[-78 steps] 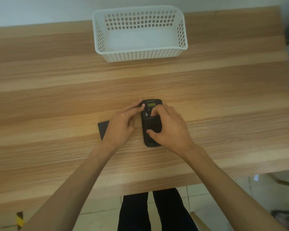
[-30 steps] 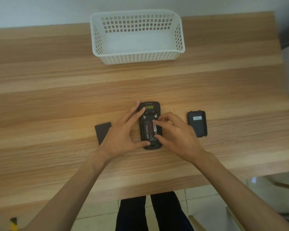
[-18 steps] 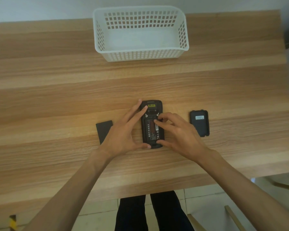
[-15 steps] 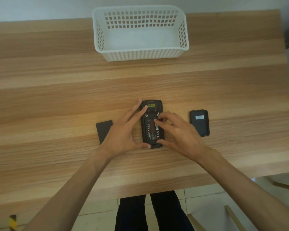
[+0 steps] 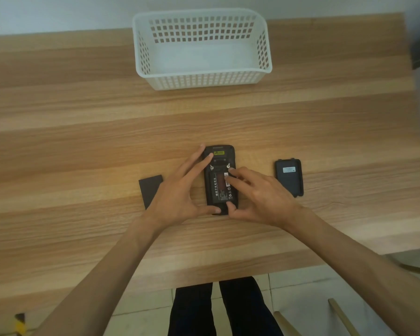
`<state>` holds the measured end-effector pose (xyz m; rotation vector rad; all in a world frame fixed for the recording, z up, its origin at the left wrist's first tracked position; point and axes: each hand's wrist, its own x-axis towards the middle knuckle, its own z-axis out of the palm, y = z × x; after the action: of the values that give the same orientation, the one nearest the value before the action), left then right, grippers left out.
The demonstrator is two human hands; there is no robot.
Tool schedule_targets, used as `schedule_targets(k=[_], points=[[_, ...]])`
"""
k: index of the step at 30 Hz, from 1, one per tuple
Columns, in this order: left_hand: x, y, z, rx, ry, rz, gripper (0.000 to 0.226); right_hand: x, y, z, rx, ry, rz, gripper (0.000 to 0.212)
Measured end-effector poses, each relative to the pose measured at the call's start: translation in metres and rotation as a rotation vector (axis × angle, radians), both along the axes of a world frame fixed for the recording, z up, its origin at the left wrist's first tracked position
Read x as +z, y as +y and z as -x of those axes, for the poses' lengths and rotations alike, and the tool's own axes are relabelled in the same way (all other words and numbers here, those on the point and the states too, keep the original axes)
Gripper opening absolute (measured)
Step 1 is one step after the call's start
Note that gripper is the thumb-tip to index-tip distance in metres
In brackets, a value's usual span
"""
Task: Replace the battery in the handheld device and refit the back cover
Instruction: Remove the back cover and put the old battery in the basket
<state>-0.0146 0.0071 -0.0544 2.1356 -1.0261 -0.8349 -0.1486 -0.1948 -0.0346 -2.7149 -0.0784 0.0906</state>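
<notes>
The black handheld device (image 5: 219,154) lies face down in the middle of the wooden table, its back open. A battery (image 5: 219,187) with printed labels sits in the bay. My left hand (image 5: 180,190) holds the device by its left edge, index finger at the top and thumb at the bottom. My right hand (image 5: 257,195) rests on the battery, fingertips at its upper right corner and thumb at its lower edge. The black back cover (image 5: 289,177) lies flat on the table to the right. A second dark flat battery (image 5: 150,190) lies to the left, partly behind my left hand.
A white perforated plastic basket (image 5: 201,78) stands at the back of the table (image 5: 83,141). The table's front edge runs just below my forearms, with tiled floor and my legs beneath. A dark object sits off the table's right end.
The back cover came off the device and now lies to the right. The battery is exposed, and my right fingers have settled on it. In the last half second little moved.
</notes>
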Motion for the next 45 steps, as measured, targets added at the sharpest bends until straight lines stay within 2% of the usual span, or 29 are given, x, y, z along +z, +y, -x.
schedule_targets(k=[6,14,17,20,24,30,34,38,40,43,45], points=[[0.000,0.000,0.002,0.039,-0.036,0.035,0.089,0.008,-0.001,-0.006,-0.013,-0.031,-0.010,0.046],[0.000,-0.003,0.003,0.089,0.005,0.051,0.082,0.008,0.000,-0.004,-0.031,-0.055,-0.025,0.044],[0.001,-0.004,0.004,0.108,0.021,0.054,0.079,0.014,0.005,-0.011,-0.073,-0.091,-0.081,0.029],[-0.001,-0.004,0.004,0.113,0.005,0.052,0.076,0.026,0.002,-0.026,-0.145,-0.064,-0.248,0.018],[-0.007,-0.003,0.005,0.116,-0.031,0.068,0.070,0.056,-0.016,-0.061,-0.357,-0.013,-0.459,0.017],[-0.007,-0.002,0.007,0.114,-0.028,0.064,0.076,0.077,-0.056,-0.133,-0.594,-0.046,-0.725,0.020],[-0.010,-0.003,0.008,0.127,-0.021,0.071,0.077,0.078,-0.080,-0.185,-0.776,-0.013,-0.869,0.010],[-0.013,-0.003,0.006,0.112,-0.048,0.072,0.078,0.076,-0.094,-0.223,-0.904,0.047,-0.878,0.003],[-0.014,-0.002,0.006,0.109,-0.063,0.080,0.078,0.072,-0.099,-0.237,-0.929,0.092,-0.831,0.013],[-0.015,-0.001,0.007,0.115,-0.072,0.095,0.077,0.062,-0.103,-0.253,-0.954,0.173,-0.761,0.005],[-0.017,-0.001,0.008,0.118,-0.071,0.108,0.077,0.054,-0.104,-0.260,-0.972,0.247,-0.697,0.010]])
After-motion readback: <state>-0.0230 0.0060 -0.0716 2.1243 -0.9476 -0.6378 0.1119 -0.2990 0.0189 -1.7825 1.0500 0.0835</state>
